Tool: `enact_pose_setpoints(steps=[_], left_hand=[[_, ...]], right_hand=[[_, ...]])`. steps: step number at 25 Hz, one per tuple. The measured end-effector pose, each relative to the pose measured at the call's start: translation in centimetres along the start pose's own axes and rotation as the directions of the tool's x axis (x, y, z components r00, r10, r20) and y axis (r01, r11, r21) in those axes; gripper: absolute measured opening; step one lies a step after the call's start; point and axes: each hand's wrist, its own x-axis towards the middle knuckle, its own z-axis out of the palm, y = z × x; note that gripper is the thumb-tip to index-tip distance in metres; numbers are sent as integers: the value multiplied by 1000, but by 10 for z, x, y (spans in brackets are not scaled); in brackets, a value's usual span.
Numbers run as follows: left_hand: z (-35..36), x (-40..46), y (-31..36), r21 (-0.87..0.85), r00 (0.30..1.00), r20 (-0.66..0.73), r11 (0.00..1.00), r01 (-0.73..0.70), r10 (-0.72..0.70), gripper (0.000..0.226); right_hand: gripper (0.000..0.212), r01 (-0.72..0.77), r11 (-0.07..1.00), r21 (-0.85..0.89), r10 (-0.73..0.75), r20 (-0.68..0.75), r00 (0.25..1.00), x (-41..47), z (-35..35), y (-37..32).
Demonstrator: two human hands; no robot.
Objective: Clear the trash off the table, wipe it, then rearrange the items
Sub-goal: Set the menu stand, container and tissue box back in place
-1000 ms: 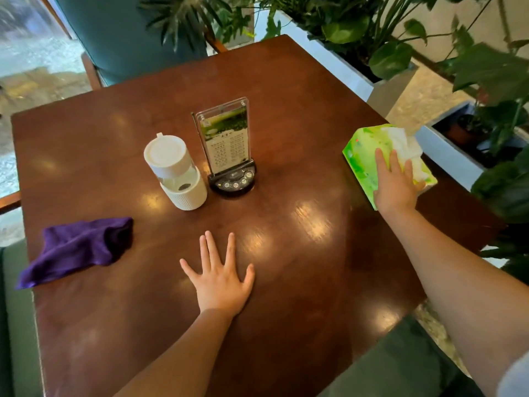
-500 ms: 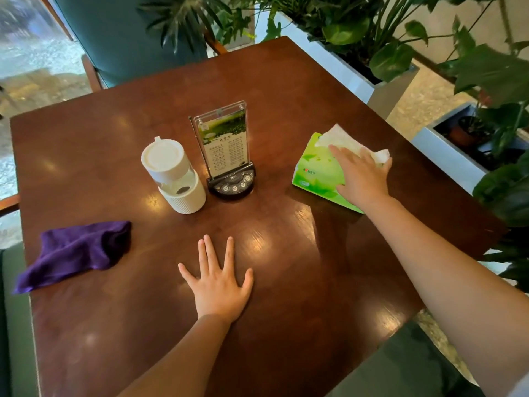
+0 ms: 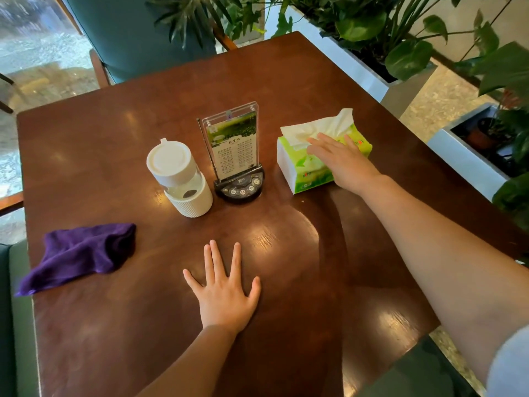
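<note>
A green tissue pack [image 3: 303,167] with a white tissue sticking out of its top lies on the brown wooden table [image 3: 114,133], just right of the clear menu stand [image 3: 233,144] on its black button base. My right hand [image 3: 343,161] lies on top of the pack, covering its right end, fingers stretched over it. A white-capped bottle [image 3: 180,176] stands to the left of the stand. A crumpled purple cloth [image 3: 83,253] rests near the table's left edge. My left hand [image 3: 226,293] presses flat on the near middle of the table, fingers apart.
White planters with leafy plants [image 3: 357,67] [image 3: 463,156] stand close along the table's right side. A teal chair [image 3: 128,32] stands beyond the far edge. A green seat cushion [image 3: 11,325] borders the near left corner.
My right hand has brought the tissue pack from the table's right edge leftward to beside the menu stand and set it flat. My left hand and the cloth have stayed put.
</note>
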Motion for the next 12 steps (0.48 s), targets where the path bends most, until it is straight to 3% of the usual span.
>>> enact_pose_setpoints(steps=[2,6,12], left_hand=[[0,0,0,3,1000,-1,1000,0,0,72],[0,0,0,-2,1000,8,1000,-1,1,72],[2,1,-1,18,1000,-7,1000,-1,1,73]], right_hand=[[92,43,999,-21,-43,-1,999,4,1,-3],[101,-54,997,-55,56,28,998,4,7,-14],[98,-45,999,-21,46,46,998,18,5,-16]])
